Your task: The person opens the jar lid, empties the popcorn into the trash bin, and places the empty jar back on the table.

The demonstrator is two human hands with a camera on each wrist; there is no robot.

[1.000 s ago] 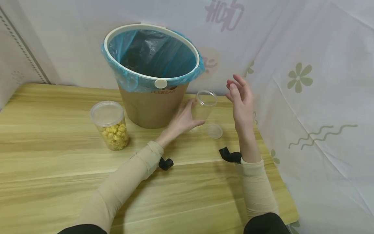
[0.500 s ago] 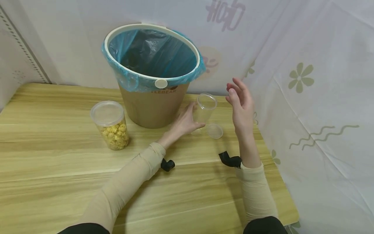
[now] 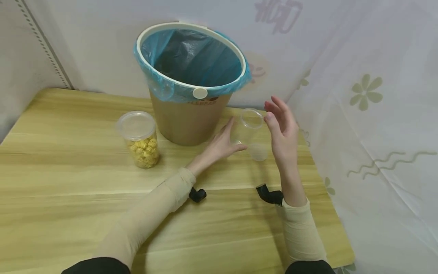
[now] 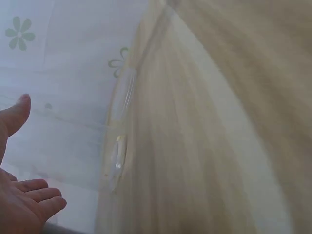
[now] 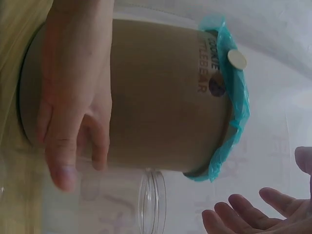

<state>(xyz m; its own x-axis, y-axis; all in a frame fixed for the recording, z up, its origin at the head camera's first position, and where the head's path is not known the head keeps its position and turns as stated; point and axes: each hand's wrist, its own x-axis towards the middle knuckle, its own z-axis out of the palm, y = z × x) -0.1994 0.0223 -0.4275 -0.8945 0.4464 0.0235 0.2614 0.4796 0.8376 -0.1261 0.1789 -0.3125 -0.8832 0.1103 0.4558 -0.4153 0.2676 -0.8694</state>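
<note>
A clear plastic jar point(image 3: 252, 118) stands upright with its mouth uncovered, to the right of the trash bin. Beside its left wall my left hand point(image 3: 219, 146) has thumb and fingers spread, with a gap to the jar showing. In the right wrist view the left hand point(image 5: 73, 107) reaches down past the clear jar point(image 5: 152, 202). My right hand point(image 3: 284, 131) is raised in the air just right of the jar, fingers loosely bent and holding nothing. A round clear lid point(image 3: 258, 152) lies flat on the table in front of the jar.
The brown trash bin point(image 3: 189, 121) has a cream rim and a blue bag liner point(image 3: 164, 85). A lidded clear jar of yellow popcorn point(image 3: 143, 150) stands left of it on the wooden table point(image 3: 85, 171). White patterned cloth point(image 3: 383, 114) hangs behind and to the right.
My left hand has let go of the clear jar, its fingers and thumb drawing away to the left. The head view has turned slightly left. My right hand stays raised.
</note>
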